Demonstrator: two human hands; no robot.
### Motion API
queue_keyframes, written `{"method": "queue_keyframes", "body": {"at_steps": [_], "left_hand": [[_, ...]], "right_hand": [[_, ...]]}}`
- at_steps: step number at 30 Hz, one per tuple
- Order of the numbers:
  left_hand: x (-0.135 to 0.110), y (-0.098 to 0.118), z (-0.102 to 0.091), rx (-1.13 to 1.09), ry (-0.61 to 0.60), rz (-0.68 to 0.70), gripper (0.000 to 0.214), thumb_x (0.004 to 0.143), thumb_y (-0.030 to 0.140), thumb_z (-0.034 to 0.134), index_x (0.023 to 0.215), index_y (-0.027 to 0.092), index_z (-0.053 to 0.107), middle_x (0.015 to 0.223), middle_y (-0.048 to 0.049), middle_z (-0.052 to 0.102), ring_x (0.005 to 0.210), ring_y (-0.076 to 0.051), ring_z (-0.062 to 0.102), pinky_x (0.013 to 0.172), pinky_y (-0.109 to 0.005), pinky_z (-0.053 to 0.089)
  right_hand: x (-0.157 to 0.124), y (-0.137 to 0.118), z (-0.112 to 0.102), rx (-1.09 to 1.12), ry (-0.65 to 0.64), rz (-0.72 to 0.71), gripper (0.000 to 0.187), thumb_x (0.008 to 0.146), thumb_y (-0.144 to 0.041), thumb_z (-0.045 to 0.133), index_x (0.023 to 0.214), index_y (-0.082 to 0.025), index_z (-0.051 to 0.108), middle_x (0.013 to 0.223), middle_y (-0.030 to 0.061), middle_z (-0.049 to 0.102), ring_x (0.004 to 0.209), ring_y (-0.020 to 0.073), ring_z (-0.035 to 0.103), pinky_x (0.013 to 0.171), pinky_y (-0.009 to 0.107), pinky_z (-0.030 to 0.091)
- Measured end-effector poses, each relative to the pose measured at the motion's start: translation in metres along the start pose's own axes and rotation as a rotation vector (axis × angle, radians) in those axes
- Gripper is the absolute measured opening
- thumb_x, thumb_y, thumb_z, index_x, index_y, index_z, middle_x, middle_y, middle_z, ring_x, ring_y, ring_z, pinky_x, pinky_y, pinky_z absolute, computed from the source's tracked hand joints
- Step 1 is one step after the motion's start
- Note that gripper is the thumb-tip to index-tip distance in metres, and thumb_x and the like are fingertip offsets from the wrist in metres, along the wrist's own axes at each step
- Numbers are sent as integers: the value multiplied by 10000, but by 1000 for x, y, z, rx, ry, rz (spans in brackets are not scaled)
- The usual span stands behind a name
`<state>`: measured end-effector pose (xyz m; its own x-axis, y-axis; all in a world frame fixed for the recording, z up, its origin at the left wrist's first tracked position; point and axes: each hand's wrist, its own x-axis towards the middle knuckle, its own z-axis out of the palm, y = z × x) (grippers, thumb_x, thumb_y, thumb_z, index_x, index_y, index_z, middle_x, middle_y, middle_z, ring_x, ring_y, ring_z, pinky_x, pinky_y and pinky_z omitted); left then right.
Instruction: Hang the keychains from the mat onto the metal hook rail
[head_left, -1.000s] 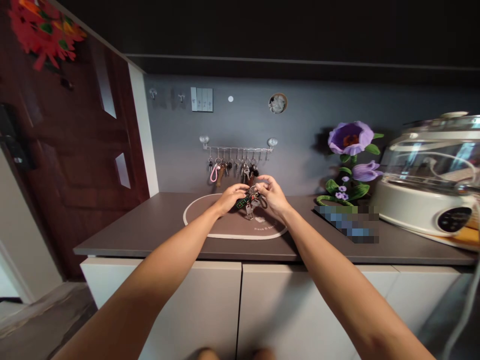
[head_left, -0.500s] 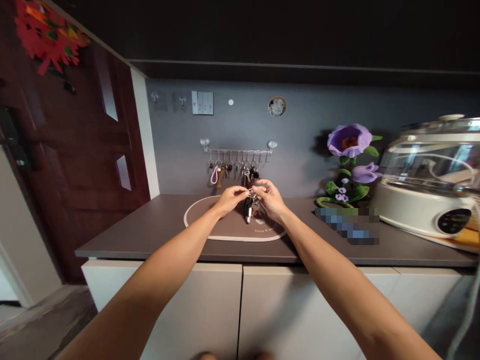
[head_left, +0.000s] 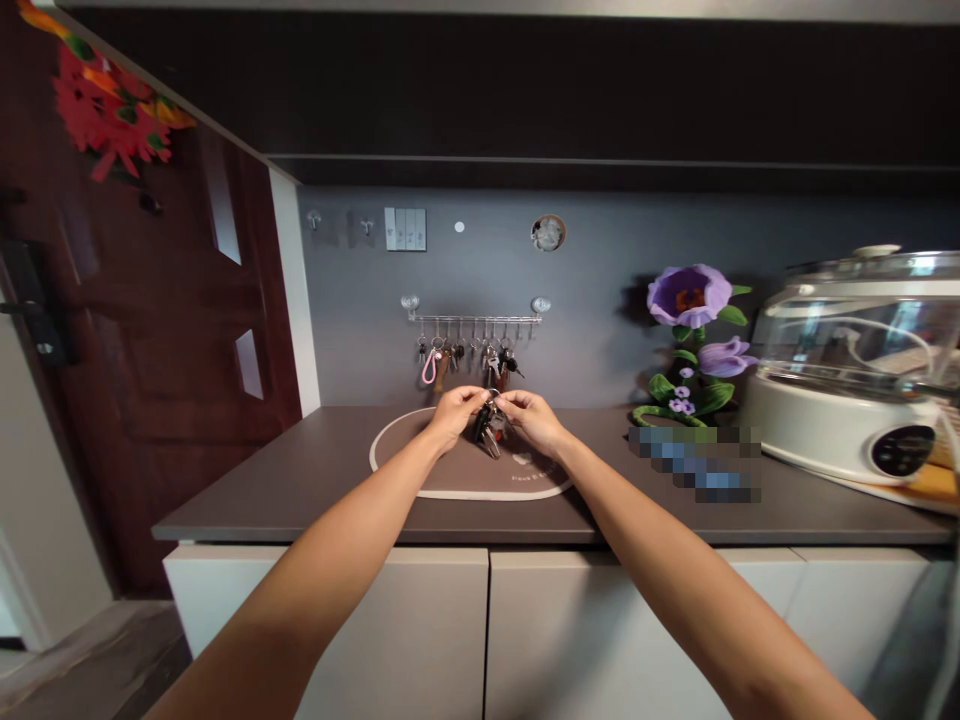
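Between my two hands hangs a bunch of keys on a metal ring, dark and silvery with a small orange-red bit. My left hand pinches the ring from the left. From the other side, my right hand pinches it too, fingers closed. The keys dangle above a brown oval mat with a pale rim. Just behind, a clear hook rail on the grey wall carries several key bunches, among them one with a pink loop.
Purple fabric flowers and a blurred-out patch are right of the mat. A white appliance with a clear lid stands at the far right. Overhead runs a dark cabinet; a dark red door is at the left.
My view has tilted up slightly, so the scene sits lower. The keys have swung and spread differently on the ring; both hands still hold it, and my right hand's fingers have drawn in.
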<state>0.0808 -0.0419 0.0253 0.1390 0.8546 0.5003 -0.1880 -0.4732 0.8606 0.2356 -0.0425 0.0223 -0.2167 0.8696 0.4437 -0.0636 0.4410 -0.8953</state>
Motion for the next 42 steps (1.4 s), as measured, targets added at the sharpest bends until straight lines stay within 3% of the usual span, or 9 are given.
{"method": "queue_keyframes", "body": {"at_steps": [6, 11, 15, 21, 31, 42], "left_hand": [[0, 1, 0, -6, 9, -14, 384, 578, 433, 682, 795, 119, 638, 663, -12, 610, 592, -90, 514, 580, -220, 407], [1, -1, -1, 69, -18, 40, 421, 636, 471, 628, 874, 123, 625, 764, -45, 628, 673, -112, 545, 613, -225, 421], [0, -5, -3, 230, 5, 93, 426, 741, 481, 506, 982, 136, 577, 865, -76, 624, 750, -139, 566, 629, -238, 434], [1, -16, -8, 526, 34, 234, 339, 805, 421, 414, 885, 143, 590, 763, -52, 617, 672, -136, 551, 657, -255, 429], [4, -20, -10, 642, 35, 240, 352, 831, 383, 346, 755, 155, 603, 692, -42, 608, 633, -135, 543, 612, -239, 404], [6, -22, -9, 620, 63, 207, 358, 827, 382, 338, 697, 154, 581, 633, -30, 581, 575, -127, 522, 575, -235, 377]], "right_hand": [[-1, 0, 1, 18, 32, -43, 282, 622, -395, 665, 749, -157, 584, 683, -21, 569, 581, 74, 487, 606, 229, 386], [-1, -3, 0, 11, 33, -67, 292, 654, -428, 628, 783, -174, 562, 680, -22, 560, 571, 84, 491, 576, 226, 399], [0, -4, -2, 41, 81, -74, 301, 655, -440, 622, 778, -178, 538, 661, -26, 548, 547, 80, 486, 554, 221, 404], [6, -16, -7, 61, 239, -105, 298, 663, -447, 603, 748, -171, 529, 638, -17, 557, 529, 81, 491, 523, 214, 407], [59, -46, -39, -64, 349, -94, 319, 660, -450, 590, 708, -138, 547, 545, 5, 549, 436, 94, 491, 442, 225, 415], [106, -50, -49, -199, 573, -29, 223, 713, -350, 565, 627, -154, 503, 454, -15, 444, 434, 83, 406, 400, 211, 374]]}}
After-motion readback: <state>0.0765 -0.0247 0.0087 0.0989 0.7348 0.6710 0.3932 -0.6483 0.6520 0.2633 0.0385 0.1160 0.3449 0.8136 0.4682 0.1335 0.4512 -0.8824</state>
